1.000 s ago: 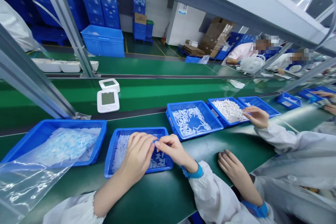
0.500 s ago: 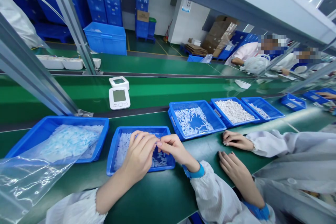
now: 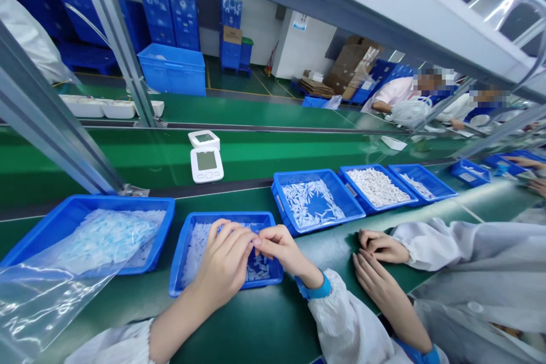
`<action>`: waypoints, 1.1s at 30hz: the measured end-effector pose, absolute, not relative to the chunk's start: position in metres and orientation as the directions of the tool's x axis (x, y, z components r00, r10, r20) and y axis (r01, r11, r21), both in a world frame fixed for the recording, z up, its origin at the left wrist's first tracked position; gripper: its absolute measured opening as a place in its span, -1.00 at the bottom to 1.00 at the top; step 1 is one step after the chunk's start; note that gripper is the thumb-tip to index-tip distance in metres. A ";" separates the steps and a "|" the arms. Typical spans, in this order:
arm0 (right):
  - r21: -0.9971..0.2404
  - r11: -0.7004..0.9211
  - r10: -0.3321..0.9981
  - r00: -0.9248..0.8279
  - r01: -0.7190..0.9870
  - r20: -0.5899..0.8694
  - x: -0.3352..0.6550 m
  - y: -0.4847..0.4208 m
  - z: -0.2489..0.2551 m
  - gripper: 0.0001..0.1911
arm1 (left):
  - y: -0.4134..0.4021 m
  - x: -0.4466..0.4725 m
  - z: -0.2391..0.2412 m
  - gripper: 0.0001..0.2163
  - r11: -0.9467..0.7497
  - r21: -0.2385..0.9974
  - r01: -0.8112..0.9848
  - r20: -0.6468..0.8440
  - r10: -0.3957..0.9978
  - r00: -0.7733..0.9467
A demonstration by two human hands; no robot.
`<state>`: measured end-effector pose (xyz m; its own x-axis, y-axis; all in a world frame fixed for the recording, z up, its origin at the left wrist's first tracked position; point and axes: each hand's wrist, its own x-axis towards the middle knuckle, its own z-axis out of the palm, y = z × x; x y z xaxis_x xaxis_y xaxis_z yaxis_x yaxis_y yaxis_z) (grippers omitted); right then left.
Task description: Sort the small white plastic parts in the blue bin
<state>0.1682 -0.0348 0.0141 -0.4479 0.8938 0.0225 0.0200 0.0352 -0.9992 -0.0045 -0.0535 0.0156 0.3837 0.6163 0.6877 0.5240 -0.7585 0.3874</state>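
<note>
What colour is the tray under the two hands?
Blue: the tray, seen in the head view, holds small clear pieces.

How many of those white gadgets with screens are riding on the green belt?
2. One white device lies on the belt beyond the blue trays; the second sits just behind it. More may be hidden behind the metal frame posts.

Blue trays along near bench: 6, first (image 3: 168,207) w/ plastic bag. White devices on belt: 2 (image 3: 207,165). White trays, far bench: 3 (image 3: 119,109). Hands over bench: 4, wearer's 2 (image 3: 224,259) (image 3: 279,247), neighbour's 2 (image 3: 379,245).
</note>
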 end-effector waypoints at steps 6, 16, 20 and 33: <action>-0.999 -0.007 0.875 -0.485 -0.031 0.009 0.170 -0.033 0.011 -0.62 | -0.051 -0.002 0.012 -0.80 -0.762 0.371 0.530 0.679 0.612 0.406; -1.000 -0.010 0.876 -0.482 -0.027 0.004 0.170 -0.032 0.013 -0.63 | -0.046 -0.004 0.002 -0.80 -0.791 0.312 0.525 0.691 0.569 0.446; -1.000 -0.018 0.873 -0.487 -0.001 -0.015 0.171 -0.032 0.013 -0.63 | -0.043 -0.006 -0.002 -0.81 -0.800 0.276 0.532 0.705 0.545 0.454; -0.998 0.034 0.877 -0.481 0.059 0.001 0.172 -0.032 0.011 -0.70 | -0.045 -0.006 -0.004 -0.84 -0.782 0.243 0.574 0.703 0.550 0.451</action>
<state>0.1715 -0.0315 0.0108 -0.4811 0.8767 0.0013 0.0593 0.0340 -0.9977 -0.0059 -0.0455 -0.0036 0.4514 0.5496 0.7029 0.5738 -0.7821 0.2430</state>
